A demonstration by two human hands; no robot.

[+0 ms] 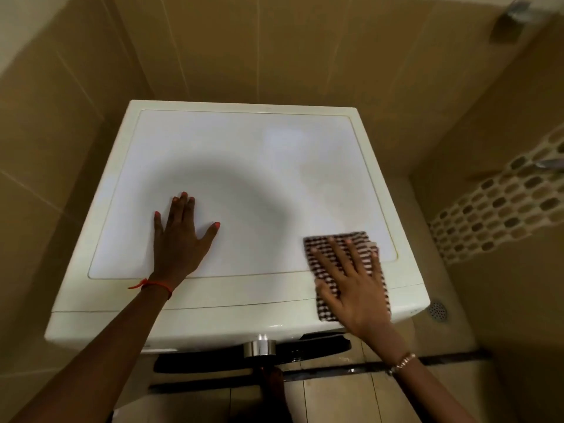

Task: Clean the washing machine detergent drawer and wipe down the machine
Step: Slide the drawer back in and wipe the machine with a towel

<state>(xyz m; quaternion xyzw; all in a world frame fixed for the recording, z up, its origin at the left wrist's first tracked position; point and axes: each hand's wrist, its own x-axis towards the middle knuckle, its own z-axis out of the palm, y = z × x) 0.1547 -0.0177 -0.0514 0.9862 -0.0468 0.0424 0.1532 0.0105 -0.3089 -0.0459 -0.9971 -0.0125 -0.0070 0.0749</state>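
1. Nearest me, a silver dial [259, 347] juts from the washing machine's [259, 166] front edge.
2. My right hand [360, 294], fingers spread flat, presses a checked cloth [314, 251] onto the top's front right corner.
3. My left hand [178, 242] lies flat and open, front left.
4. Tiled walls [274, 41] close in behind; a floor drain [438, 309] sits to the right.

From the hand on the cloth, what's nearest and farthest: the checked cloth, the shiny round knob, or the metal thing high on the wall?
1. Brown-and-white checked cloth, pressed under the right hand.
2. Shiny round metal knob, on the white washing machine front, to the hand's lower left.
3. Grey metal fitting, high on the wall, top right.
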